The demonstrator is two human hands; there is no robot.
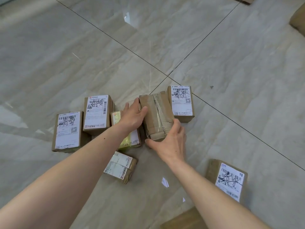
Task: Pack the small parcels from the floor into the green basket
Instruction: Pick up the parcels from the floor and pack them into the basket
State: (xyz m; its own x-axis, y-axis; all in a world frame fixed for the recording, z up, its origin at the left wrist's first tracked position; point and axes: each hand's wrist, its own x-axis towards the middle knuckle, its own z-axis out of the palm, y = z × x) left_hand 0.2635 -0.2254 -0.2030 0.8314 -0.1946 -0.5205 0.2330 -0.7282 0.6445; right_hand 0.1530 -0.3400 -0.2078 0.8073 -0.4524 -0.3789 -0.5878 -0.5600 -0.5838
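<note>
Both hands, left hand [134,115] and right hand [171,142], fingers curled around taped parcel [156,113] on tiled floor [231,80].

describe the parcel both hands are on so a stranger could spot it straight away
On the glossy grey tiled floor, just below where the dark grout lines cross, small cardboard parcels cluster. The brown taped cardboard parcel lies between the left hand and right hand. Unlike its neighbours, its top shows no white shipping label.

Taped brown parcel [156,115] tilted, labelled cardboard parcels [96,111] around, on floor
</note>
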